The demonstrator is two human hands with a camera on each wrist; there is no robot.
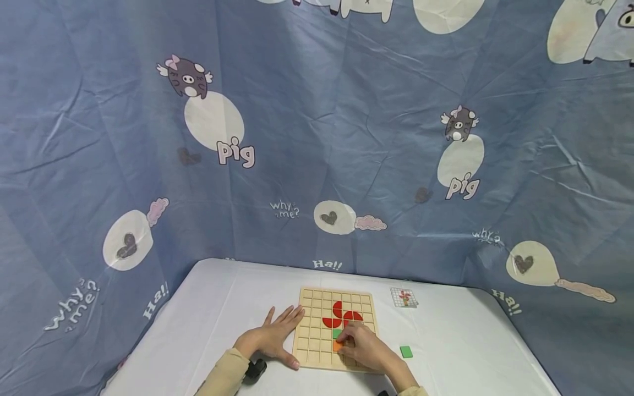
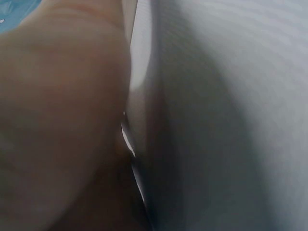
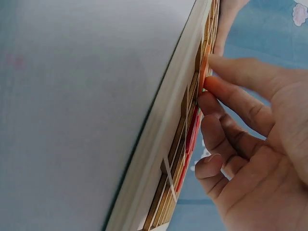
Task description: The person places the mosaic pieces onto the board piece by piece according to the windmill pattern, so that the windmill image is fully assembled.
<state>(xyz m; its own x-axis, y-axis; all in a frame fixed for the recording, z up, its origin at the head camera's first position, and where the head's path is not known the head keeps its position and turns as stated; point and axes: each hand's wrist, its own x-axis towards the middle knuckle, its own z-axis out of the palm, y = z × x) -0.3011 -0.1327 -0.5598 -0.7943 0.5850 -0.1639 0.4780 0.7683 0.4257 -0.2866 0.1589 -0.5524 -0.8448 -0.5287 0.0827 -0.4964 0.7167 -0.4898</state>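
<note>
On the white table lies a wooden grid board [image 1: 310,344] holding red curved pieces [image 1: 331,322], a green square tile [image 1: 337,333] and an orange tile [image 1: 337,346]. My left hand [image 1: 273,336] rests with fingers spread at the board's left edge; its wrist view is mostly filled by the blurred hand [image 2: 57,120]. Over the board's lower right part, my right hand [image 1: 365,346] has thumb and forefinger on the orange tile. Seen from the right wrist, those two fingertips pinch the orange tile [image 3: 204,72] at the grid, with the other fingers curled beside it.
A loose green square tile [image 1: 406,351] lies right of the board. Behind it is a small card [image 1: 403,297] printed with a grid and a coloured pattern. Blue printed cloth [image 1: 346,165] hangs around the table's back and sides.
</note>
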